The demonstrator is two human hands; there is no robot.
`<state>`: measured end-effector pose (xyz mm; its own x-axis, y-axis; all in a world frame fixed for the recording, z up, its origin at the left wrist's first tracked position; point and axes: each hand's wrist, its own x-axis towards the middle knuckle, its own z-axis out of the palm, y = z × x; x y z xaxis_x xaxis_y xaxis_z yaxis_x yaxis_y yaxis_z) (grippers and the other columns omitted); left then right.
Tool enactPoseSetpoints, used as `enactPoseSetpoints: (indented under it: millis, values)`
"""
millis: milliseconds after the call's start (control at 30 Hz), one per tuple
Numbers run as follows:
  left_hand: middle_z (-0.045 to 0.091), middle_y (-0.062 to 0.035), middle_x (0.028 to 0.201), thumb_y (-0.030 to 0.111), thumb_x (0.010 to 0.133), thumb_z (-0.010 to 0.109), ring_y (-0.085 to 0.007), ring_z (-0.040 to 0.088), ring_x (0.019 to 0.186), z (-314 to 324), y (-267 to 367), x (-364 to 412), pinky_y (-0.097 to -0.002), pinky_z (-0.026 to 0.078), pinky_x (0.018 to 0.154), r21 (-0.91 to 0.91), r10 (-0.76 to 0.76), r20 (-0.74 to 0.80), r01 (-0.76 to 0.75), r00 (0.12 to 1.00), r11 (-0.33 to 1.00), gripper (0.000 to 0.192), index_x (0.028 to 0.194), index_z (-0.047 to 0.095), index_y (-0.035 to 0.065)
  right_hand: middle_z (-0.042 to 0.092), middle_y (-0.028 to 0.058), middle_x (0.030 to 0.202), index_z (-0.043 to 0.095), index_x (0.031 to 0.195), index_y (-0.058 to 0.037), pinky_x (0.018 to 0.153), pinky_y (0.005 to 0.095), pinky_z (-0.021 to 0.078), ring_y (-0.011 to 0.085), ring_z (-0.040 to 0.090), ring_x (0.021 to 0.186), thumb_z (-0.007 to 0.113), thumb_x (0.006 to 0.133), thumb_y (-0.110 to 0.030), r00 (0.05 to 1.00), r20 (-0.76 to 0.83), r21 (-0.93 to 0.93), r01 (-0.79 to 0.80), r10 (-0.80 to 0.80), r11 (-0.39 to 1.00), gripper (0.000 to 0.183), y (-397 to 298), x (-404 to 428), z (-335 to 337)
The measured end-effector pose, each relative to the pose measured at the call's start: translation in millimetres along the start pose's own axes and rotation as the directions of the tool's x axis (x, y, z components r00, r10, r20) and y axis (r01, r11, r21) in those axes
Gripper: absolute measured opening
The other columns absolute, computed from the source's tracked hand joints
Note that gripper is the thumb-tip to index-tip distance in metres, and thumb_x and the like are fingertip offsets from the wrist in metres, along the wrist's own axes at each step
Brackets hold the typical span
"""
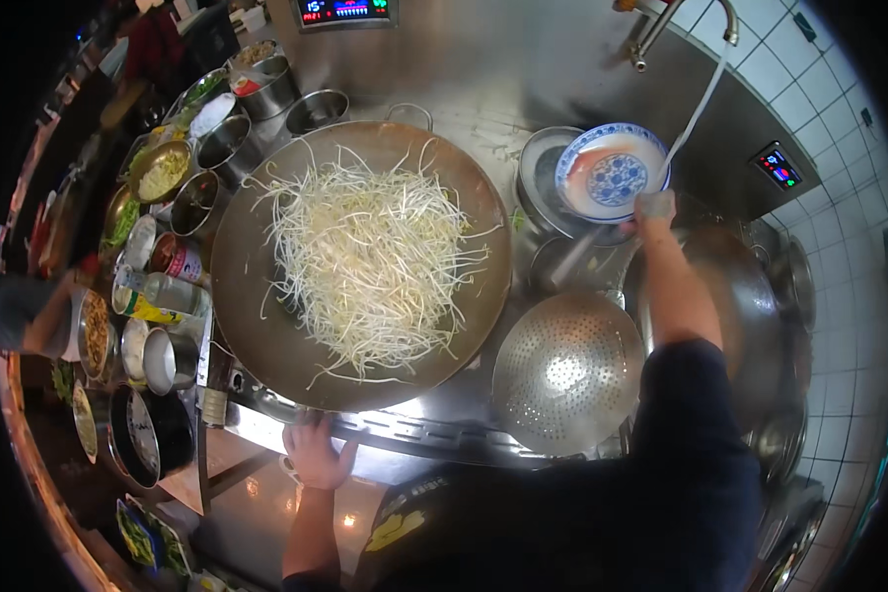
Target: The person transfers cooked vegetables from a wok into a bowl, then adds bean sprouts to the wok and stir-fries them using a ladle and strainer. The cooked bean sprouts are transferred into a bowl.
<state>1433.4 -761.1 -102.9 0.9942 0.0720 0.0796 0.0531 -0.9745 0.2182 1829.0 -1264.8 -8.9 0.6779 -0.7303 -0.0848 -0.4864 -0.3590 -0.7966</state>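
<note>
My right hand [656, 210] grips the near rim of a blue-and-white patterned plate [616, 180], held tilted over a round metal pot [539, 166]. Water [699, 115] runs from the tap [730, 33] onto the plate's right side, and a reddish smear shows on its left. My left hand [320, 453] rests on the metal front edge of the stove [385, 436], just below the wok, thumb spread and holding nothing; its fingertips are partly hard to make out. A large wok [246, 296] holds a heap of bean sprouts [370, 259].
A perforated strainer [568, 377] lies right of the wok, with a second wok [740, 296] beyond my right arm. Metal containers [224, 144], a bottle [177, 292] and a black pot [122, 436] crowd the left. Another person's arm [44, 318] reaches in at far left.
</note>
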Motion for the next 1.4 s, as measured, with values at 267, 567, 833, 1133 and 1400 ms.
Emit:
enactPoseSetpoints:
  millis: [267,567,833,1133,1400]
  values:
    - [0.053,-0.0103,0.125,0.052,0.070,0.064,-0.0321,0.039,0.123,3.1,1.5,5.1,-0.0493,0.023,0.102,-0.017,-0.054,0.056,0.055,0.997,0.998,0.062,0.118,0.057,0.0130,0.063,0.0187,0.104,0.049,0.113,-0.0012,0.050,0.0419,0.0586,0.0383,0.067,0.074,0.056,0.080,-0.008,0.992,0.125,-0.017,0.035,-0.032,0.999,0.034,22.3,28.5,28.4]
    - [0.051,-0.0134,0.126,0.058,0.074,0.057,-0.0342,0.041,0.120,6.6,-3.4,4.5,-0.0503,0.026,0.100,0.100,-0.045,0.084,0.036,0.995,0.994,0.066,0.120,0.056,0.0099,0.062,0.0139,0.104,0.058,0.107,-0.0097,0.074,0.0525,0.0529,0.0341,0.062,0.097,0.049,0.089,-0.021,0.993,0.098,-0.648,0.111,-0.062,0.754,0.024,70.4,103.6,68.0]
    - [0.050,-0.0143,0.127,0.055,0.076,0.057,-0.0360,0.041,0.120,-3.0,6.3,21.5,-0.0518,0.027,0.100,0.002,-0.004,0.121,0.003,0.993,1.000,0.058,0.116,0.059,0.0138,0.041,0.0144,0.141,0.041,0.138,-0.0074,0.111,0.0423,0.0238,0.0290,0.029,0.136,0.049,0.089,-0.040,0.689,0.495,-0.598,0.712,-0.529,0.368,0.059,81.3,75.8,174.0]
    - [0.052,-0.0120,0.124,0.057,0.077,0.056,-0.0346,0.042,0.120,6.2,-2.9,15.1,-0.0530,0.025,0.100,-0.034,-0.027,0.222,0.036,0.975,0.999,0.053,0.112,0.062,0.0168,0.039,0.0137,0.143,0.042,0.139,-0.0126,0.112,0.0389,0.0237,0.0275,0.028,0.137,0.048,0.088,-0.042,0.563,0.540,-0.576,0.789,-0.625,0.213,0.059,74.5,72.1,189.8]
    - [0.050,-0.0140,0.127,0.055,0.077,0.056,-0.0367,0.040,0.121,0.1,1.3,17.4,-0.0527,0.026,0.100,0.063,0.025,0.178,-0.037,0.984,0.997,0.056,0.116,0.059,0.0152,0.035,0.0096,0.147,0.041,0.139,-0.0231,0.113,0.0387,0.0225,0.0294,0.027,0.138,0.046,0.088,-0.045,0.796,0.466,-0.694,0.600,-0.386,0.398,0.057,63.6,67.4,149.9]
